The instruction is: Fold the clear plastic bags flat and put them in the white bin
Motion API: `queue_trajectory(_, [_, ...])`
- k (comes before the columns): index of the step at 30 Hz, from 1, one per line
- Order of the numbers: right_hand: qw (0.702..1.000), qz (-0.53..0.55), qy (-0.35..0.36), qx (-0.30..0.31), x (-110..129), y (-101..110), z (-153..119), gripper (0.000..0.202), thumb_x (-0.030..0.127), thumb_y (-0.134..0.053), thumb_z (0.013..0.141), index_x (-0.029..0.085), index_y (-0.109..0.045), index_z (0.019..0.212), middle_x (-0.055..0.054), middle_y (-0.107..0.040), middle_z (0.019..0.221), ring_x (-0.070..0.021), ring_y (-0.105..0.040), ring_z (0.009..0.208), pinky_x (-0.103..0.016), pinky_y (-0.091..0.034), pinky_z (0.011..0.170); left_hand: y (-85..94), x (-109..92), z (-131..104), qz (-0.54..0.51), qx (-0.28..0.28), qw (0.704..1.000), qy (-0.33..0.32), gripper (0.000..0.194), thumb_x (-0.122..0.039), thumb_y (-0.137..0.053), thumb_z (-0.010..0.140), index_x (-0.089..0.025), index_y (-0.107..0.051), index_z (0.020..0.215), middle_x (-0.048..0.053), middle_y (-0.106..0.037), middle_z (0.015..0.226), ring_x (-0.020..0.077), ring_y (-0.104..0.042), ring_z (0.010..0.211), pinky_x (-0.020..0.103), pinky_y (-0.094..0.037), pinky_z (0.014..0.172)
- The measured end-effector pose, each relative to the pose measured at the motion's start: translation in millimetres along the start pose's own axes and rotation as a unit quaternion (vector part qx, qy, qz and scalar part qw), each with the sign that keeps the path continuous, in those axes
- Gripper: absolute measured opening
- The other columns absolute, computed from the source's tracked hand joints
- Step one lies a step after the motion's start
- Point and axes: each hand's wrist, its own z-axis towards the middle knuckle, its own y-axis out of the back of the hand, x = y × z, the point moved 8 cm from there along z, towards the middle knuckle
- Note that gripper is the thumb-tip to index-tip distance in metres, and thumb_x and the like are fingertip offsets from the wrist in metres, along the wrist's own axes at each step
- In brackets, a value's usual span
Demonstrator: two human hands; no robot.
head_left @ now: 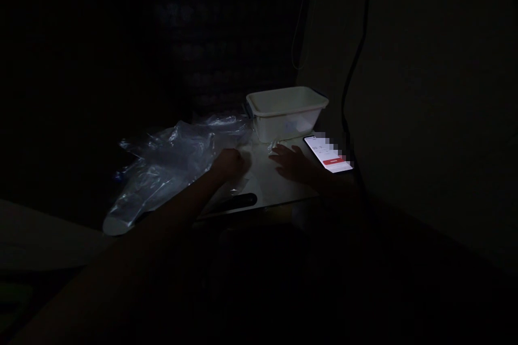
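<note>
My left hand (230, 164) is closed in a fist over the white board-like tabletop (265, 180), at the right edge of a heap of clear plastic bags (170, 153). Thin clear plastic shows around the fist, but what the fingers grip is too dark to make out. Fingers apart, my right hand (293, 164) hovers over or rests on the tabletop; I cannot tell which. By its fingertips lies a small crumpled piece of clear plastic (273, 146). No object shows in that hand.
Behind the hands stands a white plastic tub (285, 124). A lit phone (329, 156) lies at the right. The tabletop has a dark oval handle slot (238, 201) near its front edge. A dark cable (354, 64) hangs along the wall. The surroundings are very dark.
</note>
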Motion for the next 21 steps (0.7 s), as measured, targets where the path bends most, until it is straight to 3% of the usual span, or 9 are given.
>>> queue_trajectory(4, [0.999,-0.023,0.022,0.022,9.7,-6.0,5.7,0.035,0.021,-0.034,0.078,0.018,-0.05,0.109,-0.01,-0.04,0.127,-0.0215,-0.029,0.119,-0.043,-0.024,0.087,-5.0,9.7,-1.1,-0.05,0.02,0.996,0.076,0.041,-0.037,-0.033,0.076,-0.01,-0.062,0.087,0.013,-0.064,0.085,0.0215,-0.06,0.078,0.025,-0.044,0.058])
queue_trajectory(8, [0.999,-0.042,0.01,0.031,9.5,-12.2,7.7,0.033,0.021,-0.032,0.079,0.018,-0.052,0.105,-0.011,-0.04,0.127,-0.0215,-0.027,0.12,-0.043,-0.025,0.088,-8.0,4.4,2.1,-0.072,0.029,0.992,0.099,0.043,-0.041,-0.035,0.076,-0.011,-0.059,0.095,0.013,-0.062,0.091,0.0238,-0.059,0.083,0.027,-0.045,0.06])
queue_trajectory(15, [0.999,-0.037,-0.01,0.038,6.7,-14.1,4.6,0.034,0.022,-0.033,0.079,0.017,-0.051,0.107,-0.013,-0.038,0.127,-0.022,-0.03,0.118,-0.042,-0.025,0.088,-7.8,-16.0,5.3,-0.094,0.011,0.992,0.079,0.039,-0.039,-0.041,0.074,-0.009,-0.06,0.089,0.013,-0.062,0.092,0.0235,-0.058,0.083,0.027,-0.045,0.063])
queue_trajectory(21, [0.999,-0.023,-0.016,0.042,5.4,-12.6,4.5,0.034,0.022,-0.032,0.078,0.017,-0.053,0.105,-0.013,-0.042,0.124,-0.0222,-0.034,0.114,-0.042,-0.027,0.085,-16.8,-28.3,4.2,-0.076,-0.003,0.995,0.067,0.029,-0.027,-0.038,0.075,-0.014,-0.058,0.09,0.012,-0.061,0.094,0.0209,-0.059,0.081,0.027,-0.045,0.063])
